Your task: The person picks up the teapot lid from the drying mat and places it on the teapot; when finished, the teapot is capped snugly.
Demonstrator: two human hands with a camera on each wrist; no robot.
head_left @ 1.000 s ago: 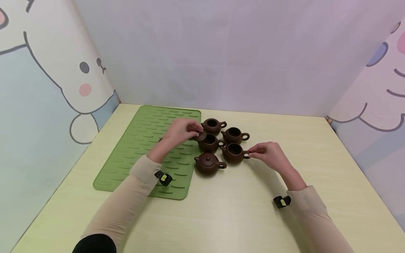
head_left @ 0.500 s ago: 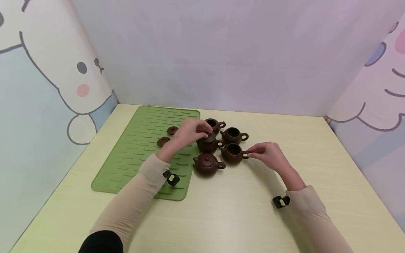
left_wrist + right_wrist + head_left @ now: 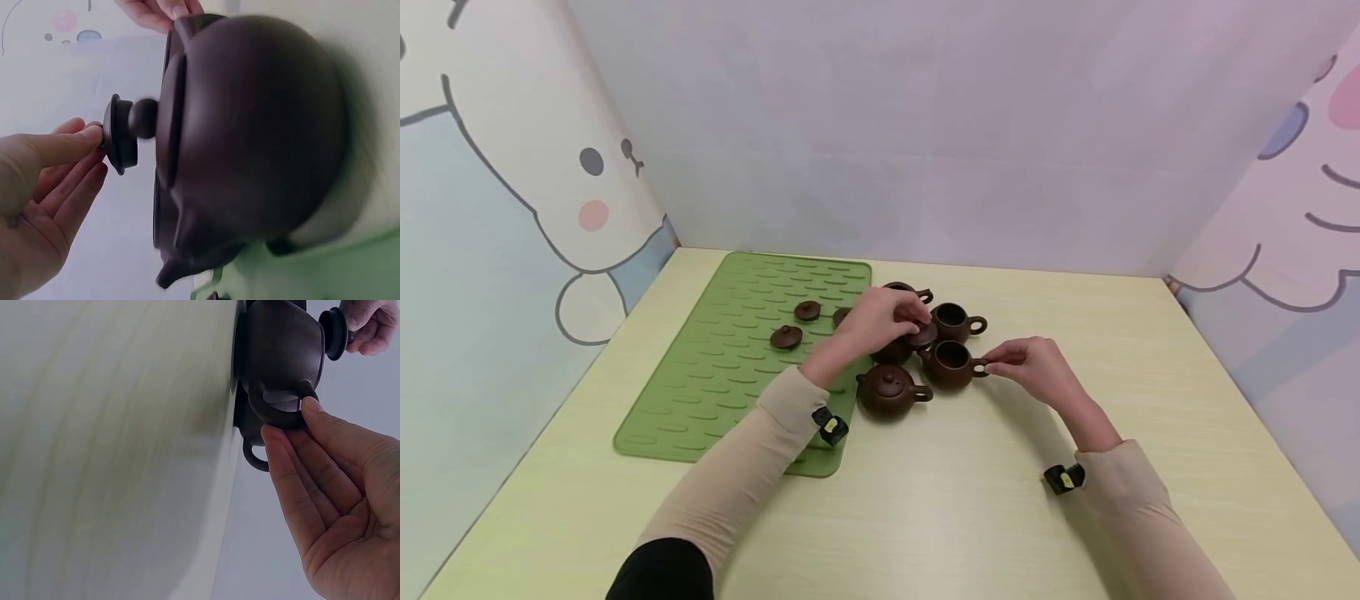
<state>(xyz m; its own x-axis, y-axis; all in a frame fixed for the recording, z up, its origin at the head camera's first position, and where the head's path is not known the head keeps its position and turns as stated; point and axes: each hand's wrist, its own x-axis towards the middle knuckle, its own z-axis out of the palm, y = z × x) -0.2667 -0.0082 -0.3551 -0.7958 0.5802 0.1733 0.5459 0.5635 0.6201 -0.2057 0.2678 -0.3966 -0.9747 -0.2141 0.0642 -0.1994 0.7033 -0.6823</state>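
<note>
Between thumb and fingertips my left hand [image 3: 883, 321] pinches a dark brown teapot lid [image 3: 922, 335] by its knob. The lid hangs just up and left of a lidless teapot [image 3: 951, 367], apart from it. My right hand [image 3: 1033, 367] pinches that teapot's ring handle [image 3: 278, 415] while the pot stands on the table. Nearer to me stands a lidded teapot [image 3: 889, 392], which looms large in the left wrist view. One teapot is mostly hidden behind my left hand. Two more lidless pots, one at the back [image 3: 922, 295] and one on the right [image 3: 951, 321], stand behind.
A green ridged mat [image 3: 722, 367] lies to the left of the teapots. Loose lids rest on it: one at the front [image 3: 786, 337], one behind [image 3: 807, 311], and one partly hidden [image 3: 841, 316] by my left hand. The pale wooden table [image 3: 940, 517] extends around them.
My left hand has carried the lid rightward across the middle teapot toward the pot at my right hand. The lids on the mat have come into view. My right hand keeps its pinch.
</note>
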